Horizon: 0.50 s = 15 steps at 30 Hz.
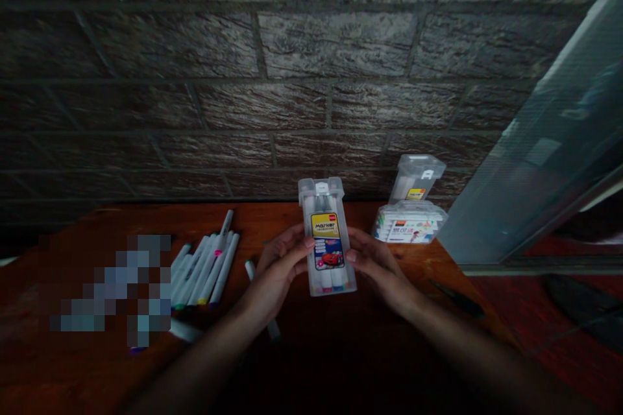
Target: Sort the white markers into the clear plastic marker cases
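Note:
A clear plastic marker case (325,240) stands tilted between my hands, its yellow and blue label with a red car facing me. Marker pens show inside it, and its lid looks closed. My left hand (285,256) grips the case's left side, thumb on the front near the label. From the right, my right hand (374,266) holds the opposite side, its thumb by the label's lower edge. Beside my left wrist, a loose marker (250,270) lies on the table, partly hidden by my arm. Several white markers (207,269) with coloured ends lie side by side farther left.
Another clear case (417,178) stands at the back right, behind a white printed package (407,224). A dark slim object (457,298) lies near the wooden table's (272,207) right edge. A brick wall (311,104) rises behind; the far left is pixelated.

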Available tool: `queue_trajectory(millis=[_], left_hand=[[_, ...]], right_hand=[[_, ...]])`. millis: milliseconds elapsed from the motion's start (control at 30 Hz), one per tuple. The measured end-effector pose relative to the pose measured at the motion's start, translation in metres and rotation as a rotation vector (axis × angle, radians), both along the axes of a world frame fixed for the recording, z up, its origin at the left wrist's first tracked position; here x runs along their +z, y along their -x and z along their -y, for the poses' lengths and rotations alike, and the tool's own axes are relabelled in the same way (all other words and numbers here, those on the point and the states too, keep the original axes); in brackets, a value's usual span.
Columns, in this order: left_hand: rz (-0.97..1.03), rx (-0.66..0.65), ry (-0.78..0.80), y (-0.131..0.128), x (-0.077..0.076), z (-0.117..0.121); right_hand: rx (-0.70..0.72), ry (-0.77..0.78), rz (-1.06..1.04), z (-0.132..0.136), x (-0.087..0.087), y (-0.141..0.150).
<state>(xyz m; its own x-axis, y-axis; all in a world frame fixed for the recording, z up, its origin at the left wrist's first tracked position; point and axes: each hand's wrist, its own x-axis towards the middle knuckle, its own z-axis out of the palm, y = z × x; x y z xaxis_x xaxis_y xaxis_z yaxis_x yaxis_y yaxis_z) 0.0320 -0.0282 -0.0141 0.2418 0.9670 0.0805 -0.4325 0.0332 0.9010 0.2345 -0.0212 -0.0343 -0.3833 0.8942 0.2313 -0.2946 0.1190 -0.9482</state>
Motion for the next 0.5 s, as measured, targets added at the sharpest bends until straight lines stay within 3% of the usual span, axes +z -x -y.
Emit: queue_trajectory(millis=[500], left_hand=[[0.012, 0.021, -0.006, 0.0014, -0.0026, -0.0033]], right_hand=[[-0.077, -0.037, 0.036, -0.002, -0.0019, -0.0011]])
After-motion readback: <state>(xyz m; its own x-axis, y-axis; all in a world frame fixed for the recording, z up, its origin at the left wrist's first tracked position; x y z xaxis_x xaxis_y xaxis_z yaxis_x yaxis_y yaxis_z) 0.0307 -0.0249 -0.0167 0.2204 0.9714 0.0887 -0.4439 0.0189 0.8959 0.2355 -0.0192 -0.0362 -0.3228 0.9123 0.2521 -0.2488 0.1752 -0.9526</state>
